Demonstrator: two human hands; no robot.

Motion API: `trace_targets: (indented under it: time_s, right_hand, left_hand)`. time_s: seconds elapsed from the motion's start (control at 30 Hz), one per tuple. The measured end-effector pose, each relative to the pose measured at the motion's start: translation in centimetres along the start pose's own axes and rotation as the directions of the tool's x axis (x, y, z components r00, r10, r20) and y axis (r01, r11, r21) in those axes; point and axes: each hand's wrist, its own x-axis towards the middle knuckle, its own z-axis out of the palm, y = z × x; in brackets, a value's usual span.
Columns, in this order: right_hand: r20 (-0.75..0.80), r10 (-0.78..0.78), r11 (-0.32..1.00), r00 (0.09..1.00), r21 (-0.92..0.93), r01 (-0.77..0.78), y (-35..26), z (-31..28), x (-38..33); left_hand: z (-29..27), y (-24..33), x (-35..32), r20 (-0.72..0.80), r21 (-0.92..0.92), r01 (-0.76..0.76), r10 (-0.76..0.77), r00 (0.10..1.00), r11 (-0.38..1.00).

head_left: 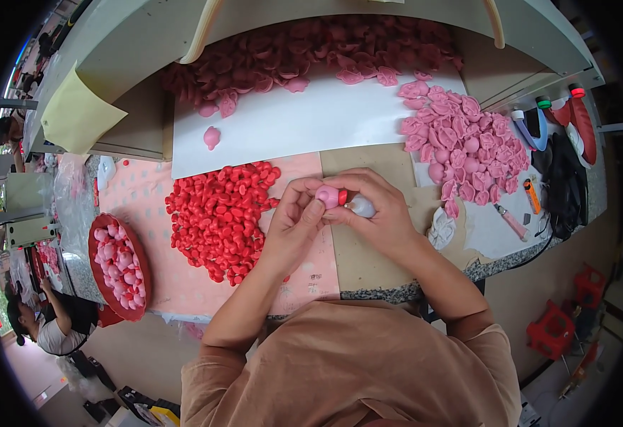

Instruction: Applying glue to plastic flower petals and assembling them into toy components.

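My left hand (294, 220) and my right hand (381, 213) meet over the middle of the workbench. Between their fingertips is a small pink moulded piece (328, 196) with a small red part (342, 196) against it. My right hand also wraps a small white rounded bottle (361, 207). Just left of my left hand lies a heap of small red parts (219, 213) on a pink sheet (148, 196).
A pile of pink pieces (461, 146) lies to the right, and more pink pieces (304, 53) fill the back. One pink piece (212, 136) sits alone on a white board (304, 124). A red tray (98, 281) of pink pieces is at left. Bottles and tools (546, 135) are at right. Another person (48, 324) sits lower left.
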Motion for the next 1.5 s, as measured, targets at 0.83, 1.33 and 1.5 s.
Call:
trace_targets:
  time_s: [0.83,1.33,1.5]
  right_hand:
    - [0.326,0.489,0.573,0.809,0.579,-0.58,0.6,-0.8,-0.1]
    - [0.263,0.53,0.682,0.806,0.433,-0.59,0.8,-0.9,0.0]
    - [0.286,0.518,0.703,0.806,0.393,-0.592,0.4,-1.2,0.3]
  left_hand:
    - [-0.1,1.3,0.2,-0.221,0.115,0.051,-0.025,0.975,0.992]
    - [0.0,1.8,-0.1,-0.201,0.201,0.094,-0.053,0.978,0.975]
    - [-0.6,1.6,-0.1,-0.207,0.241,0.12,-0.07,0.976,0.963]
